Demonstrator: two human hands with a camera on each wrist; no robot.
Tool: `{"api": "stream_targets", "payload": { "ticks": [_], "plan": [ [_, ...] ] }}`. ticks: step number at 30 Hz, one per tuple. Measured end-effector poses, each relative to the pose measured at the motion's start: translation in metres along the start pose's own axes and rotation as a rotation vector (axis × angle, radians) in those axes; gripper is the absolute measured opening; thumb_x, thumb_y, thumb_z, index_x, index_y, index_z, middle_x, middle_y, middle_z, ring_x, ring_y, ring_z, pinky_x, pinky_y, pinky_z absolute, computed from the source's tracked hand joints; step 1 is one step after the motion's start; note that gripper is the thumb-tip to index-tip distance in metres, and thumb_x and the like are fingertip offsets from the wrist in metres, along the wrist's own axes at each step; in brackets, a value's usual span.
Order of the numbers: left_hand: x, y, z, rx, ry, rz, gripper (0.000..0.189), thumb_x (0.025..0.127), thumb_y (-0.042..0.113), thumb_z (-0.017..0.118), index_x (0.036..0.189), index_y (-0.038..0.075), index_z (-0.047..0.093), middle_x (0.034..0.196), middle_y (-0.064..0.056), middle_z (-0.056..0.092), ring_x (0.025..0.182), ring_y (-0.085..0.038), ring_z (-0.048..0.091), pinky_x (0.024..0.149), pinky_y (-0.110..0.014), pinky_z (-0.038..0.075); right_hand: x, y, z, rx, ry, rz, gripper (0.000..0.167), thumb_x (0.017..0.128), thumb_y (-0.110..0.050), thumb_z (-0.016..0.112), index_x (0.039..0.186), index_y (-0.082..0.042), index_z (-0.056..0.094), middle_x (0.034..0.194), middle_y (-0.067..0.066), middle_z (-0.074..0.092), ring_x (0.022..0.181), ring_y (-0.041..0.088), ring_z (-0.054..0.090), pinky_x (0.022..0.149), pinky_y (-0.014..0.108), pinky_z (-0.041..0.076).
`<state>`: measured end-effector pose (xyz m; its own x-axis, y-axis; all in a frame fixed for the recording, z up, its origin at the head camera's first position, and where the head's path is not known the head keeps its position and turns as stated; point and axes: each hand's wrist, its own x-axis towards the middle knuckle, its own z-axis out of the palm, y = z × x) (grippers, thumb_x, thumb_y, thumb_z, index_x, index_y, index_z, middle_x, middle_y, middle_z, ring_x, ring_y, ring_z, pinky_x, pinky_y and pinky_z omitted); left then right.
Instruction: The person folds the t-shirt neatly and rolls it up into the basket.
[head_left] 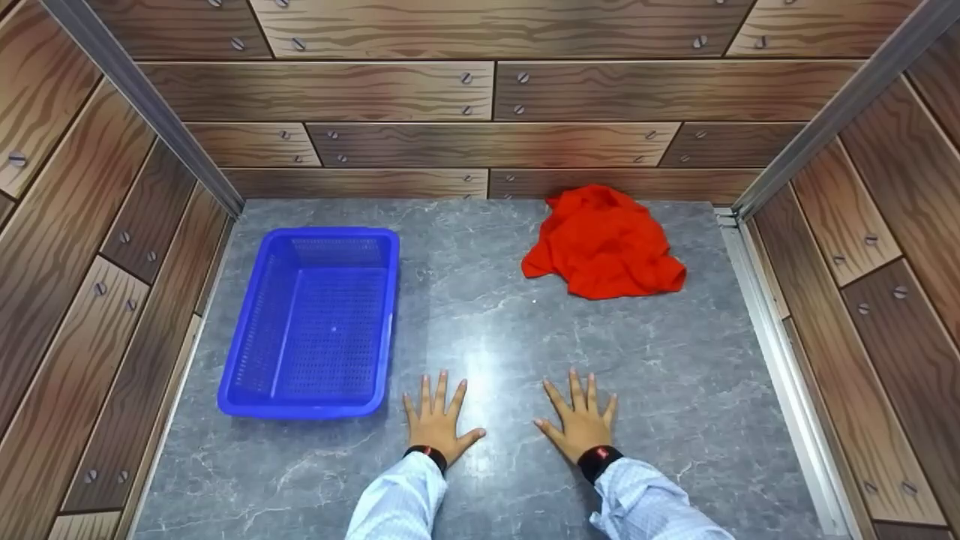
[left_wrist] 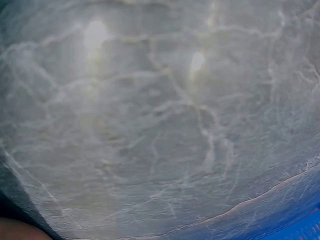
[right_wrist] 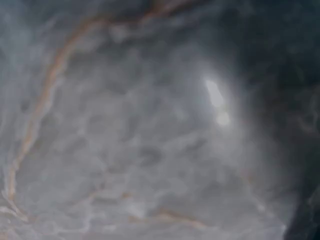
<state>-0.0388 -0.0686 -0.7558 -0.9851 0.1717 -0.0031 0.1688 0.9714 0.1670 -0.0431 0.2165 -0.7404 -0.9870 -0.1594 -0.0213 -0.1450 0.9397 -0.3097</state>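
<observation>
Both hands lie palm down with fingers spread on the grey marbled surface, holding nothing. My left hand (head_left: 436, 426) is just right of the near right corner of a blue plastic basket (head_left: 392, 322). My right hand (head_left: 583, 426) rests a little way to the right of it, thumbs pointing toward each other. Beyond the right hand, near the back wall, a crumpled red cloth (head_left: 604, 244) lies in a heap. The left wrist view shows mostly the surface, with a bit of the blue basket (left_wrist: 300, 231) at its lower right corner. Only blurred surface appears in the right wrist view.
Wood-patterned panels enclose the surface at the back (head_left: 420, 142), the left and the right. Metal strips run along the corners, and a metal rail (head_left: 787, 390) borders the right edge. The basket has perforated sides and floor and stands at the left.
</observation>
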Motion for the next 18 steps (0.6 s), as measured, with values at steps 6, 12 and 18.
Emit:
{"api": "stream_targets", "payload": {
  "ticks": [6,12,18],
  "plan": [
    [0.000,0.000,-0.001,0.001,0.010,0.005,0.096,0.075,0.088,0.038,0.155,0.036,0.027,0.163,-0.007,0.023,0.149,-0.041,0.019,0.110,-0.074,0.015,0.004,0.005,0.000,0.011,0.054,-0.049,0.076,0.081,-0.070,0.058,0.147,-0.037,0.042,0.160,0.015,0.028,0.146,0.050,0.018,0.108,0.077,0.005],
    [0.001,0.000,0.000,-0.001,0.007,-0.004,0.096,0.075,0.089,0.036,0.155,0.036,0.027,0.164,-0.007,0.021,0.150,-0.040,0.018,0.111,-0.073,0.013,0.020,0.022,-0.012,0.007,0.048,-0.048,0.077,0.081,-0.068,0.059,0.148,-0.033,0.042,0.160,0.016,0.028,0.147,0.049,0.018,0.107,0.078,0.006],
    [0.000,0.000,0.002,0.009,0.025,0.001,0.097,0.075,0.090,0.035,0.155,0.036,0.027,0.164,-0.007,0.022,0.149,-0.041,0.020,0.111,-0.072,0.014,0.054,0.042,-0.038,0.006,0.005,0.025,0.081,0.082,-0.067,0.060,0.151,-0.032,0.037,0.162,0.017,0.020,0.148,0.050,0.009,0.105,0.081,0.003]
  ]
}}
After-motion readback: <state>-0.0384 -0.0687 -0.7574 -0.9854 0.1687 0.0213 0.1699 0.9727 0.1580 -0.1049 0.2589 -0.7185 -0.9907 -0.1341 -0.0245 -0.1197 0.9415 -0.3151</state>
